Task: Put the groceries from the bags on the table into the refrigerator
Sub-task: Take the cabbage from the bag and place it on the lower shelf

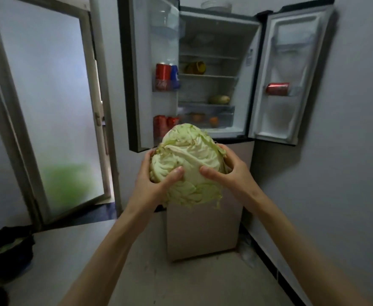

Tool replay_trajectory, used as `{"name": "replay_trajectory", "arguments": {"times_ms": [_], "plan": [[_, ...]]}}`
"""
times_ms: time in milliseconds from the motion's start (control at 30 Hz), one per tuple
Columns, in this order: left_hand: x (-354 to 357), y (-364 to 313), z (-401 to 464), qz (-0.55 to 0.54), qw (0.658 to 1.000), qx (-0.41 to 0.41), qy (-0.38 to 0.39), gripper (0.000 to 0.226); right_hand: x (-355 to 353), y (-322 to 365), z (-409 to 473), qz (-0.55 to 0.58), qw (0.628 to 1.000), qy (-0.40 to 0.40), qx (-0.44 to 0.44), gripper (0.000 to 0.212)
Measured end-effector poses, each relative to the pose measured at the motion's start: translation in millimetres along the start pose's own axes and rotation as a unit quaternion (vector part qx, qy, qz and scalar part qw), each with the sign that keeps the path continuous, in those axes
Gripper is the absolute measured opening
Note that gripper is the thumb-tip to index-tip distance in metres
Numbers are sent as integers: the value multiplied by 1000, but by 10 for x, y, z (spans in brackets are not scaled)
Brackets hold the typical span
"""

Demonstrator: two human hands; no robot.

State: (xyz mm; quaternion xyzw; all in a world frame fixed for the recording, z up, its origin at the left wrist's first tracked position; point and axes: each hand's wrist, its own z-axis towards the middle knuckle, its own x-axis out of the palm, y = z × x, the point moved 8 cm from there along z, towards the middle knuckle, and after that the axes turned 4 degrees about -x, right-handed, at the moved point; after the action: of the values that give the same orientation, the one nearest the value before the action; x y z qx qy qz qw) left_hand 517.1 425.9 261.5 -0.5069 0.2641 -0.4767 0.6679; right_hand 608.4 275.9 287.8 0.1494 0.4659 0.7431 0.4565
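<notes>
- A dark bag (pixel 6 250) sits at the lower left on the table (pixel 75 250), something green showing in its open mouth.
- A frosted glass door (pixel 48 111) stands behind it.
- The refrigerator's (pixel 212 85) left door (pixel 143 74) hangs open, with red cans (pixel 163 77) in its racks.
- The left hand (pixel 153 184) curls round the cabbage's (pixel 192 164) left side, thumb pressed on the front.
- The cabbage is held up in front of the open refrigerator, below its shelves.
- The right hand (pixel 227 168) grips the cabbage's right side, fingers wrapped behind.
- The right door (pixel 291 74) holds one red can (pixel 277 88) lying on its side.
</notes>
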Motion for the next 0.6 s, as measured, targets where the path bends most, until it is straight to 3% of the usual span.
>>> {"name": "replay_trajectory", "arguments": {"times_ms": [200, 300, 500, 600], "plan": [[553, 329, 1425, 5, 999, 5, 38, 100, -825, -526, 1007, -32, 999, -36, 15, 77], [886, 394, 2024, 17, 998, 27, 52, 88, -1241, -707, 1417, -17, 998, -52, 9, 67], [1501, 625, 3046, 19, 997, 44, 63, 99, -2009, -1230, 2225, -18, 996, -85, -13, 78], [1807, 740, 3497, 30, 996, 57, 55, 75, -2355, -1529, 2642, -14, 997, -78, -25, 79]]}}
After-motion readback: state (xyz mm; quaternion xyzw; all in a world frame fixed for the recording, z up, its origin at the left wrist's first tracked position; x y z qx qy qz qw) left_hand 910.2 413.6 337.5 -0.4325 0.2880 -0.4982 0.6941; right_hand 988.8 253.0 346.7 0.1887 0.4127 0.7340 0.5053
